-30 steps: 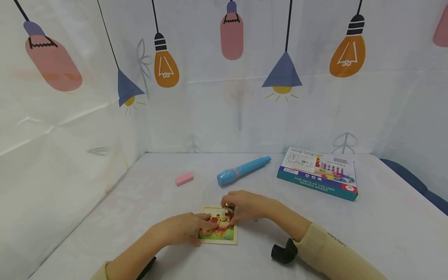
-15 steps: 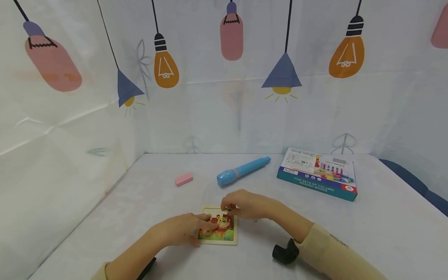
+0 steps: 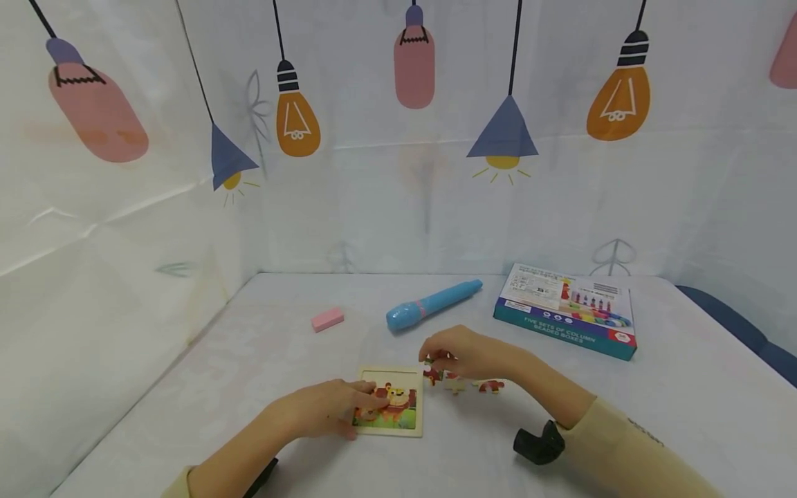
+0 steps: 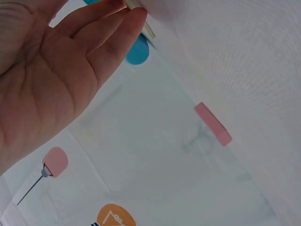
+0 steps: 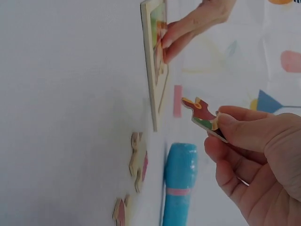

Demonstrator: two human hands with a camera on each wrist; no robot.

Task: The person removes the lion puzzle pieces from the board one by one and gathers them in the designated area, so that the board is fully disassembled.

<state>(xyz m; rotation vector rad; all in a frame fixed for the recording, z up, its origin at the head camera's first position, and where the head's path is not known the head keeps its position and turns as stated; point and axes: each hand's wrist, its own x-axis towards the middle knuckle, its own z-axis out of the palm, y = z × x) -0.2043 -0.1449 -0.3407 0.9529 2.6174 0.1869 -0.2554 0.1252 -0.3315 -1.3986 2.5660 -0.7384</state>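
Note:
A small wooden puzzle board (image 3: 418,415) with a cartoon animal picture lies on the white table, its upper part showing bare wood. My left hand (image 3: 326,408) rests on the board's left side, straight fingers touching the picture; the right wrist view shows those fingertips against the fitted pieces. Up and to the right of the board, my right hand (image 3: 467,353) pinches a puzzle piece (image 5: 202,113) between thumb and forefinger. That piece is dark red with orange and a green edge. Loose puzzle pieces (image 3: 454,382) lie on the table below the right hand.
Behind the board lie a pink block (image 3: 327,319) and a blue microphone-shaped toy (image 3: 432,306). A flat boxed bead set (image 3: 566,310) sits at the back right. A white sheet printed with lamps (image 3: 373,194) hangs behind the table.
My right hand has left the board's upper right corner and moved right, now with a puzzle piece pinched in it. Loose pieces it covered are visible. The left hand stays put.

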